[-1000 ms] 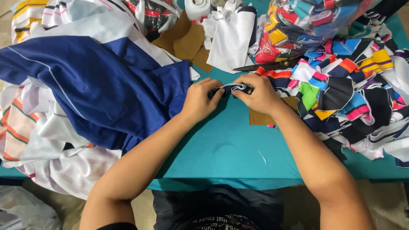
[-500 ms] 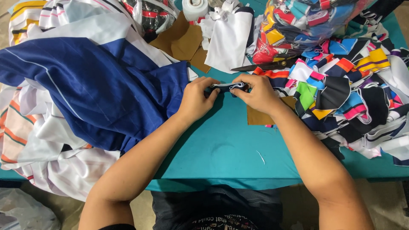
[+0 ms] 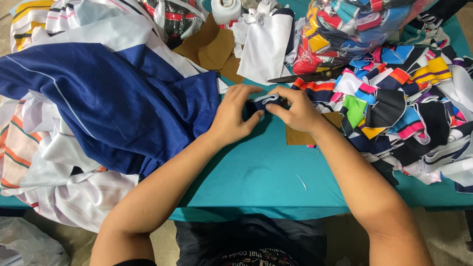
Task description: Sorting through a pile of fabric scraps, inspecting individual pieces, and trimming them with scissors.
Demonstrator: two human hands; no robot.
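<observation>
Two bare hands, left hand [image 3: 235, 117] and right hand [image 3: 295, 109], shared one small navy-and-white fabric piece [image 3: 265, 101]. One pair of dark scissors [image 3: 301, 77], one white tape roll [image 3: 226, 9] and roughly four brown cardboard pieces [image 3: 217, 49] lay on one teal table [image 3: 266, 177]; partly covered pieces made that count uncertain.

Most of the small dark strip of cloth [image 3: 264, 102] is lost inside the grip of the left hand [image 3: 232, 118] and the right hand [image 3: 295, 111]; only a dark bit with a white edge shows between the fingertips, so its shape cannot be told. The blue shirt [image 3: 108, 103] covers the left of the worktop [image 3: 261, 172] and runs off the left edge. The scissors [image 3: 308, 76] are half buried under the scraps [image 3: 399, 113]. The bag of scraps [image 3: 345, 24] and the white roll [image 3: 225, 9] are cut by the top edge. A brown card [image 3: 300, 135] sits partly under the right wrist.
</observation>
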